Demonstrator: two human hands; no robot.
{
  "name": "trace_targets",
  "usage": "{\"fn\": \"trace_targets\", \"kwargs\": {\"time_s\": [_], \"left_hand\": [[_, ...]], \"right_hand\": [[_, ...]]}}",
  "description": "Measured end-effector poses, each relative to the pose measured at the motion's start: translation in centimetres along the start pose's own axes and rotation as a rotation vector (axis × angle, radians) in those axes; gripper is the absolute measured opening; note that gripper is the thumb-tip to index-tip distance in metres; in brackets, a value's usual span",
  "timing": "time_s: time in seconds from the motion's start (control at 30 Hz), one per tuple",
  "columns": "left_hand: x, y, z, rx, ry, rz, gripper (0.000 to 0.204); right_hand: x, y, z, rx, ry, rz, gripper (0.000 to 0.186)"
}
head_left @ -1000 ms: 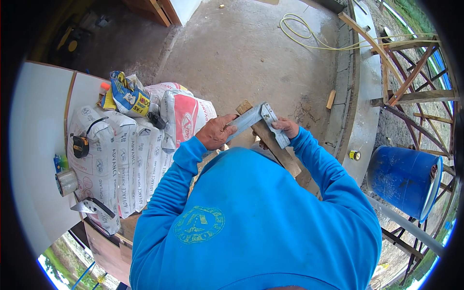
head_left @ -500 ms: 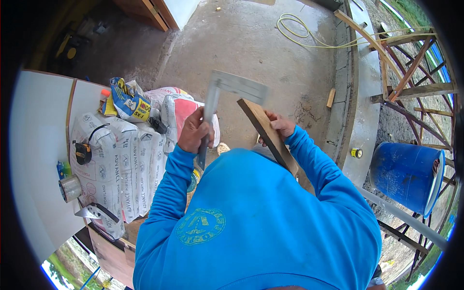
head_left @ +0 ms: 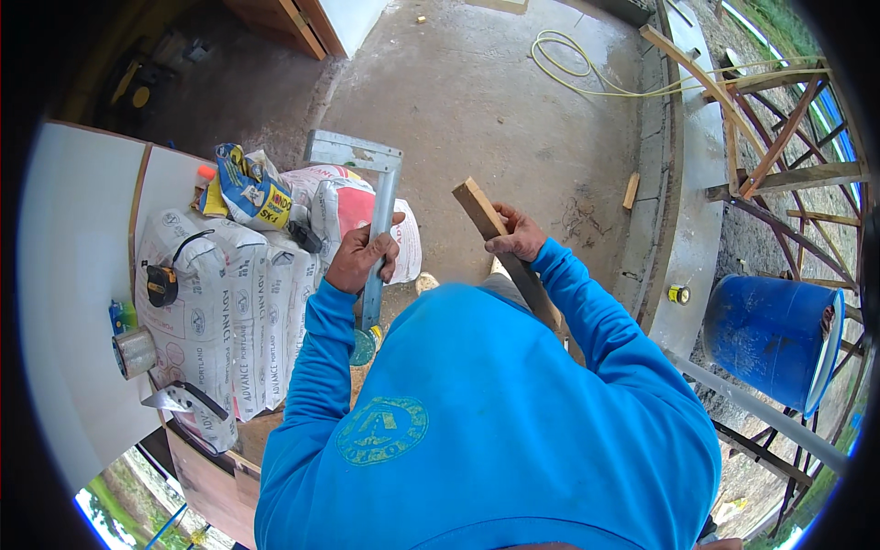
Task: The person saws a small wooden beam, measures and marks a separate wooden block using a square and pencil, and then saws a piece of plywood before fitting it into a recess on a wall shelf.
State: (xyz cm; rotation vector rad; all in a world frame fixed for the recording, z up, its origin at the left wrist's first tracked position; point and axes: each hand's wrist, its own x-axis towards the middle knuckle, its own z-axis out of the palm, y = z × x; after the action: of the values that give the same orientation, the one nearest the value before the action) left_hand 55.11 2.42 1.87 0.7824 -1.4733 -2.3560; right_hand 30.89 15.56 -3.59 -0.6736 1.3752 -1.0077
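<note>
My left hand [head_left: 360,258] grips the long arm of a grey metal try square [head_left: 385,197], its short arm pointing left at the top. My right hand [head_left: 518,236] holds a wooden board [head_left: 481,206] slanting down toward my body, where my blue shirt hides its lower end. The square and the board are apart. Beside my left hand are stacked white cement sacks [head_left: 247,330], with a blue-and-yellow bag [head_left: 252,191] and a tape measure [head_left: 161,286] on them. Below the square, a green round object [head_left: 362,348] is partly hidden.
The concrete floor [head_left: 477,110] holds a pale hose [head_left: 559,64] and a small wood offcut [head_left: 631,191]. A block ledge [head_left: 678,229], wooden scaffolding [head_left: 788,183] and a blue drum [head_left: 761,339] are on the right. A white panel [head_left: 82,302] and doorway [head_left: 312,27] are left.
The square has come off the board and moved left, turning so its short arm points left. My right hand has gone from the square to the board.
</note>
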Motion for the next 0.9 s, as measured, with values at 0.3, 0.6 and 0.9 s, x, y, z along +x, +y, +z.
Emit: {"fn": "trace_targets", "kwargs": {"time_s": [0.3,0.6,0.9], "left_hand": [[-0.1,0.4,-0.7,0.376,0.172,-0.017,0.027],[-2.0,3.1,-0.6,0.486,0.338,0.355,0.030],[1.9,6.3,-0.6,-0.530,0.353,0.400,0.049]], "right_hand": [[-0.1,-2.3,2.7,-0.398,0.139,0.042,0.074],[0.7,-2.8,3.0,-0.286,0.087,0.094,0.072],[1.6,-1.0,3.0,-0.489,0.063,-0.077,0.068]]}}
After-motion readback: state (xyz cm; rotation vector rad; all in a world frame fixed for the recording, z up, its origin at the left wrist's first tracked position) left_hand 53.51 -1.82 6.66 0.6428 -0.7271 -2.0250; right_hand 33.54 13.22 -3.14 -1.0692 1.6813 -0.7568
